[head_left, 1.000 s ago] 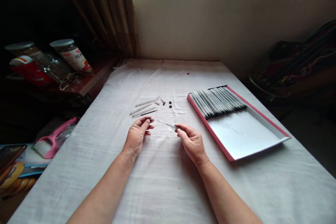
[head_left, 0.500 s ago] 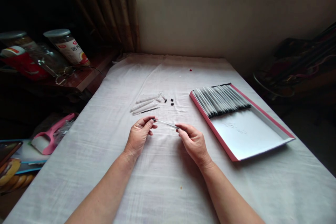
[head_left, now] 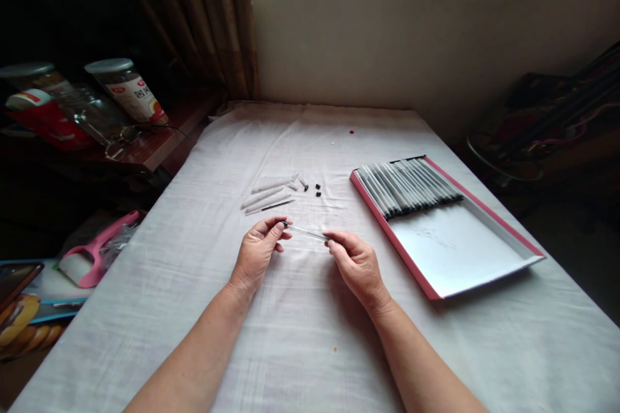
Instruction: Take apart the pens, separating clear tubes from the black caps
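Observation:
Between my two hands a clear pen [head_left: 308, 231] is held almost level above the cloth. My left hand [head_left: 261, 246] pinches its left end, where a bit of black shows at the fingertips. Around its right end the fingers of my right hand [head_left: 356, 262] are closed, hiding that end. Just beyond lie several clear pen tubes [head_left: 264, 197], a dark ink refill [head_left: 277, 205], clear caps [head_left: 303, 182] and two small black plugs [head_left: 318, 190]. To the right, a pink-edged box lid [head_left: 472, 258] carries a row of clear pens [head_left: 407, 186] with black ends.
White cloth [head_left: 290, 342] covers the table. A tiny red piece [head_left: 351, 131] lies toward the back. On the left, a side shelf [head_left: 150, 148] bears jars [head_left: 128, 93] and eyeglasses [head_left: 121, 142]; lower down is a pink-handled roller [head_left: 94, 251]. A wall [head_left: 387, 32] stands behind.
Both hands keep their hold on the pen and have barely moved. The whole view has shifted slightly downward in the picture.

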